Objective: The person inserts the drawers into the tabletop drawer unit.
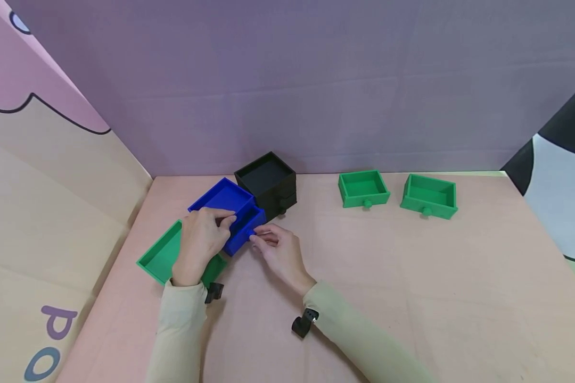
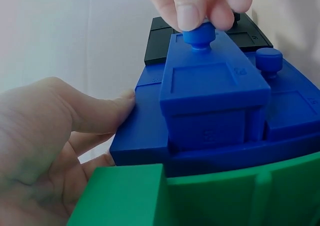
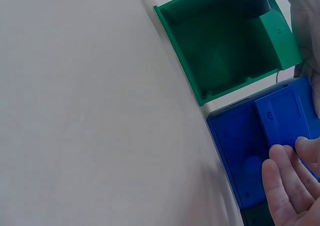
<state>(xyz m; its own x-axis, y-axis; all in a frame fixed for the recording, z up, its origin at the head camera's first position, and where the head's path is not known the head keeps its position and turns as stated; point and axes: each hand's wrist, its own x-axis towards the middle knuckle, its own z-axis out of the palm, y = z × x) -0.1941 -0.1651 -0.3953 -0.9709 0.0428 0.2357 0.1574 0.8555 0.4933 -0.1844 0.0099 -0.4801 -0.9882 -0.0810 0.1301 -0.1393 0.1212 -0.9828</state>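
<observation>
A blue drawer cabinet (image 1: 222, 196) stands at the left of the table, one blue drawer (image 2: 210, 86) sliding partway out of its front. My right hand (image 1: 282, 252) pinches that drawer's round knob (image 2: 199, 36) between thumb and fingers. On the cabinet's near side, my left hand (image 1: 200, 239) holds its body, thumb along the edge in the left wrist view. Another blue knob (image 2: 269, 61) sits on the closed drawer beside it. Under my left wrist lies a large green tray-like box (image 3: 215, 51), partly hidden by the hand in the head view.
A black drawer cabinet (image 1: 268, 181) stands right behind the blue one. Two small green drawers with knobs, a left one (image 1: 364, 187) and a right one (image 1: 429, 196), lie at the back right. A grey-purple fabric wall (image 1: 316, 106) closes off the back.
</observation>
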